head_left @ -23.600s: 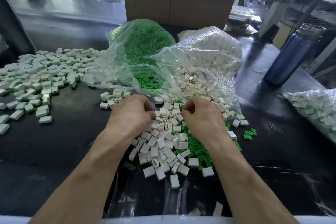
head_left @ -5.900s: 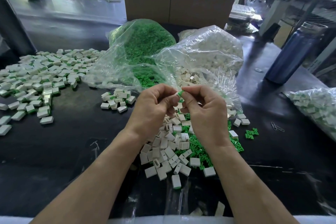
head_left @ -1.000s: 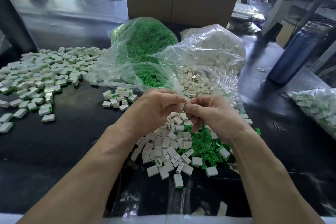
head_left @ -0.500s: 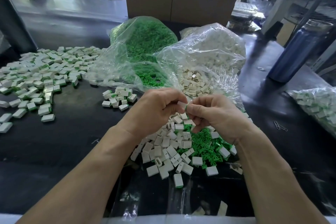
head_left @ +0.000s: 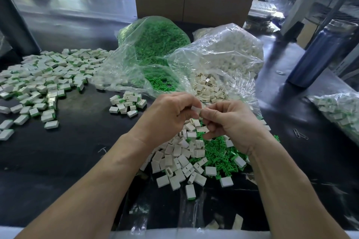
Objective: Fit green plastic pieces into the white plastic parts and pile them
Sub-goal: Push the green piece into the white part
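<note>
My left hand (head_left: pixel 167 116) and my right hand (head_left: pixel 231 120) meet above a loose heap of white parts (head_left: pixel 180 159) and green pieces (head_left: pixel 219 153). Between the fingertips of both hands sits one white part (head_left: pixel 195 109), pinched from either side. Whether a green piece is in it I cannot tell. A small pile of fitted parts (head_left: pixel 127 104) lies just left of my left hand. A wide spread of fitted parts (head_left: pixel 44 77) covers the table's left side.
An open clear bag of green pieces (head_left: pixel 155 44) and another of white parts (head_left: pixel 223 58) lie behind my hands. A blue bottle (head_left: pixel 320 52) stands at the right, a bag of fitted parts (head_left: pixel 342 110) at the far right. Two paper clips (head_left: pixel 300 135) lie nearby.
Both hands have stayed together over the heap, with the white part now showing more plainly between the fingertips. The heaps and bags have not moved.
</note>
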A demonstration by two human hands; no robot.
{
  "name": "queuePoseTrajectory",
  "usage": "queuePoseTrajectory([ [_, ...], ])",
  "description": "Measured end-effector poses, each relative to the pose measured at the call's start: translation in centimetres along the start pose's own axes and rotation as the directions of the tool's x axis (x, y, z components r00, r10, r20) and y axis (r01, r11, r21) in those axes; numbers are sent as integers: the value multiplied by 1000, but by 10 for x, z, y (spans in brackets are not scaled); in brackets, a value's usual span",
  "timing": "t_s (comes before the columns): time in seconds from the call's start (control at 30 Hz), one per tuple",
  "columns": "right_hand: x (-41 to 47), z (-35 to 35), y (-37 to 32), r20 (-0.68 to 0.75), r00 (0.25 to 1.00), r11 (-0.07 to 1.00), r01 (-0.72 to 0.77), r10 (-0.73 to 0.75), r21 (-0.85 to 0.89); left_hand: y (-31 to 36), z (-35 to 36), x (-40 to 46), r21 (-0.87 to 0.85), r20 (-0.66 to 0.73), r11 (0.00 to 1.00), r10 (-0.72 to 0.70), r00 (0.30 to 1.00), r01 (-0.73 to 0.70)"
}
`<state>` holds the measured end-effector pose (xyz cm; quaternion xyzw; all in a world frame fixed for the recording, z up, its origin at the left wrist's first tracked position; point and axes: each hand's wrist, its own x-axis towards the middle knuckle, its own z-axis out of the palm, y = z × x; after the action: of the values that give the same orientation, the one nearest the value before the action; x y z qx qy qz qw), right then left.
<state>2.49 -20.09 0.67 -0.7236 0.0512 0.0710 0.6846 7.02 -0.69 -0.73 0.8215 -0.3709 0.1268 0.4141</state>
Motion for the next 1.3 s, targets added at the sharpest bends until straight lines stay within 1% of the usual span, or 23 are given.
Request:
queuePoseTrajectory([
  [0.2, -1, -1, -1, -7, 1000, 1000, -7, 7, -10, 3, 1, -1, 14, 11, 1000, -5, 1000, 5],
  [0.4, 0, 4, -2, -52, 999, 998, 1, 1, 55, 7, 4, -1, 7, -62, 1000, -3, 998, 4],
  [0.53, 0, 9, -1, -86, 996, 995, 22, -14, 97, 9, 6, -2, -19, -88, 999, -41, 995, 39],
  [0.6, 1, 12, -2, -122, 992, 991, 48, -33, 128, 9, 7, 0, -30, -112, 998, -63, 992, 60],
  [0.67, 2, 15, -1, -170, 985, 986, 65, -38, 154, 8, 7, 2, -48, -100, 995, -96, 990, 92],
  [0.77, 3, 17, 4, -202, 979, 988, 70, -41, 136, 2, 6, 1, -115, -61, 985, -139, 988, 131],
  [0.87, 5, 19, 6, -229, 968, 991, 118, -100, 64, 1, 6, -3, -188, -56, 965, -199, 978, 185],
  [1.03, 3, 25, 3, -220, 963, 980, 179, -157, 82, 5, 5, -2, -386, -74, 887, -304, 950, 253],
  [1.13, -2, 27, -1, -227, 957, 972, 209, -180, 110, 11, 7, -1, -463, -78, 846, -334, 940, 262],
  [1.23, -6, 32, -2, -210, 963, 983, 181, -172, 25, 17, 9, -1, -519, -98, 819, -341, 935, 244],
  [1.3, -6, 38, -1, -185, 971, 988, 155, -152, 1, 20, 10, 1, -527, -113, 818, -336, 935, 230],
])
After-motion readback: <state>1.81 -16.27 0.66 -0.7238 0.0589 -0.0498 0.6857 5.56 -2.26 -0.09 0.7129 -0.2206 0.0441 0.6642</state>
